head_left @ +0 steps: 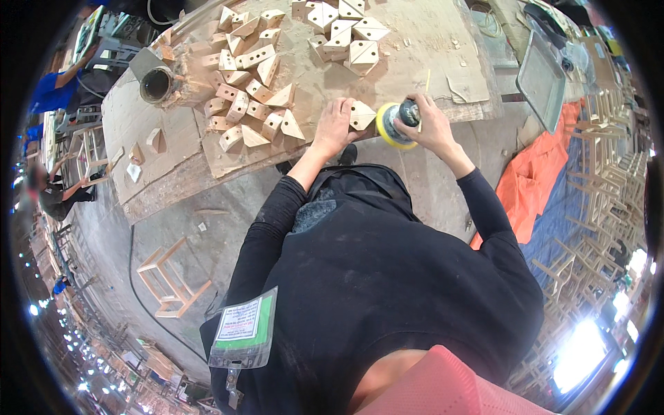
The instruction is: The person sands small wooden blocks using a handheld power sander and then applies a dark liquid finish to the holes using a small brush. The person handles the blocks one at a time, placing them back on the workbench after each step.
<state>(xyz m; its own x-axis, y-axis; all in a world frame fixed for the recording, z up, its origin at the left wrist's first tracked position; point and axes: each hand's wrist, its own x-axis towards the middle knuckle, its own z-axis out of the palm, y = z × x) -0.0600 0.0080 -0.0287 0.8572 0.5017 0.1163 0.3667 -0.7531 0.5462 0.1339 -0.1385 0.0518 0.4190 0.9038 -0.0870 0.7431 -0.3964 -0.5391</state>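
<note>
Over the near edge of the workbench, my left hand [335, 126] is closed on a small triangular wooden block [362, 115] with drilled holes. My right hand [427, 126] wraps round the dark body of a handheld disc sander [408, 112]. Its yellow-rimmed pad [389, 126] is tilted toward the block, close to its right side; whether they touch I cannot tell. Left of my left hand, a loose pile of similar drilled blocks [257, 93] covers the bench. A second cluster of blocks [346, 34] lies farther back, beyond my hands.
The wooden workbench [415, 69] carries a dusty round canister [157, 84] at left. A grey tray [541, 81] and orange sheet [529, 180] are at right, beside many stacked wooden frames [602, 166]. One wooden frame [171, 280] stands on the floor; another person [59, 190] is far left.
</note>
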